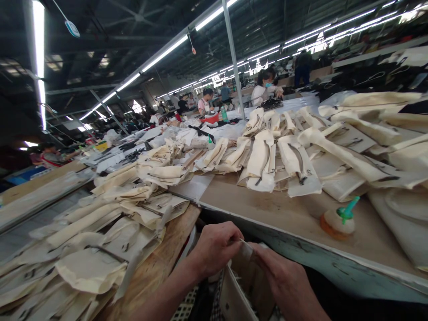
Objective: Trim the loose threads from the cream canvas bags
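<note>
My left hand (pixel 216 247) is closed in a pinch on the top edge of a cream fabric piece (pixel 245 272) held low, just below the worktable's front edge. My right hand (pixel 279 272) lies against the same piece from the right, fingers curled on it. Part of the piece is hidden behind both hands. A small glue bottle (pixel 339 219) with a teal nozzle lies on its side on the worktable (pixel 267 209), to the right of my hands.
Piles of cream fabric pieces with dark zippers (pixel 277 156) cover the table ahead, and more (pixel 110 223) heap on a wooden board to the left. Several other workers (pixel 265 87) sit at the far end under long ceiling lights. A metal post (pixel 234 62) rises mid-table.
</note>
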Tool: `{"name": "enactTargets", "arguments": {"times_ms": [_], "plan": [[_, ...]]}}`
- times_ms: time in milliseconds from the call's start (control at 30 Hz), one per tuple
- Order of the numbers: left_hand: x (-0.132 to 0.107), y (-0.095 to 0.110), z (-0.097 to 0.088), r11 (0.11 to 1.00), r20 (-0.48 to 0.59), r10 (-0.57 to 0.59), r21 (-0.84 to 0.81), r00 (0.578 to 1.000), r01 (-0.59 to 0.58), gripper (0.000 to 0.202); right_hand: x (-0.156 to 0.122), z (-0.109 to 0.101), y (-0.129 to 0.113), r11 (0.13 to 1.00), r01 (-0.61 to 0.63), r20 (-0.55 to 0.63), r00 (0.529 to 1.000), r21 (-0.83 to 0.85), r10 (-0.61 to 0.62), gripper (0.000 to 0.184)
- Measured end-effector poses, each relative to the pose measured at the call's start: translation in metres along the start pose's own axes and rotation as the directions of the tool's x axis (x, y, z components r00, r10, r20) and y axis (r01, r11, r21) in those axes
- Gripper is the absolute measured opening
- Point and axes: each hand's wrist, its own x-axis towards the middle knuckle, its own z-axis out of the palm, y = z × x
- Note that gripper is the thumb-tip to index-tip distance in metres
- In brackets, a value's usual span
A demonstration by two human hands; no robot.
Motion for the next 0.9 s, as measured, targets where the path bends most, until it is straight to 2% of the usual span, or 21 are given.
{"name": "enactTargets", "arguments": {"times_ms": [133, 233, 300, 400, 500, 600, 733, 900], "plan": [[-0.002, 0.004, -0.004, 0.998, 0.022, -0.046, -0.031, 0.999, 0.047, 0.008, 0.002, -0.015, -0.006, 0.999, 0.008, 0.108, 0.994, 0.050, -0.014, 0.035], [-0.007, 0.008, -0.008, 0.995, 0.035, -0.075, -0.065, 0.997, 0.077, 0.007, 0.014, -0.031, -0.016, 0.999, -0.017, 0.281, 0.960, 0.042, 0.004, 0.031], [-0.010, 0.009, -0.008, 0.987, 0.024, -0.107, -0.121, 0.994, 0.109, 0.014, 0.023, -0.035, -0.022, 1.000, -0.022, 0.340, 0.940, 0.001, 0.020, 0.025], [-0.013, 0.008, -0.009, 0.965, -0.019, -0.169, -0.208, 0.985, 0.161, 0.030, 0.033, -0.026, -0.027, 0.990, 0.005, 0.358, 0.932, -0.141, 0.047, 0.018], [-0.016, 0.010, -0.011, 0.947, -0.026, -0.225, -0.241, 0.974, 0.213, 0.029, 0.035, -0.010, -0.032, 0.968, 0.018, 0.366, 0.927, -0.249, 0.077, 0.022], [-0.023, 0.014, -0.015, 0.937, -0.030, -0.280, -0.226, 0.960, 0.266, 0.019, 0.034, -0.002, -0.039, 0.962, 0.009, 0.356, 0.930, -0.274, 0.093, 0.027], [-0.038, 0.019, -0.014, 0.905, -0.089, -0.399, -0.201, 0.913, 0.376, 0.030, 0.032, -0.003, -0.047, 0.964, 0.008, 0.379, 0.920, -0.268, 0.098, 0.025], [-0.052, 0.022, -0.014, 0.873, -0.159, -0.485, -0.134, 0.860, 0.468, 0.015, 0.032, -0.002, -0.051, 0.968, -0.016, 0.442, 0.887, -0.251, 0.130, 0.023]]}}
